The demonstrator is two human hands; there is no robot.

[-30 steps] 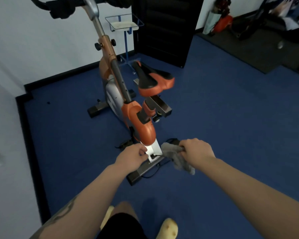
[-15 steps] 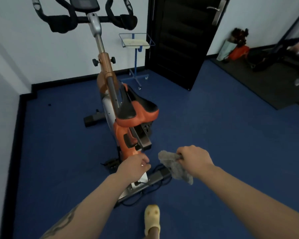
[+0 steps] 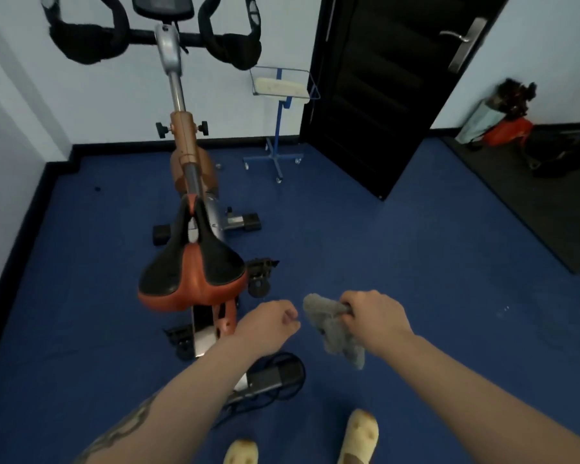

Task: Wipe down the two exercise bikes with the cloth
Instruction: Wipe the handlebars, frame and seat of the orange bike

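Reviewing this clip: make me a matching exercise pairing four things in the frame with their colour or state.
Things:
1. cloth
2. saddle
3. door
4. left hand

States:
a. black and orange
b. curled, holding nothing
c. grey, gripped by the right hand
d. black, standing open

Pairs: 1-c, 2-a, 3-d, 4-b

The cloth (image 3: 332, 324) looks like soft, fuzzy grey fabric. The bike's saddle (image 3: 191, 269) has a smooth, slightly glossy black and orange skin; its handlebar post (image 3: 173, 61) is shiny bare metal, the handlebars (image 3: 91, 41) matt black padding. The floor (image 3: 382, 246) is matt blue carpet, and the door (image 3: 382, 78) dark, satin-finished wood.
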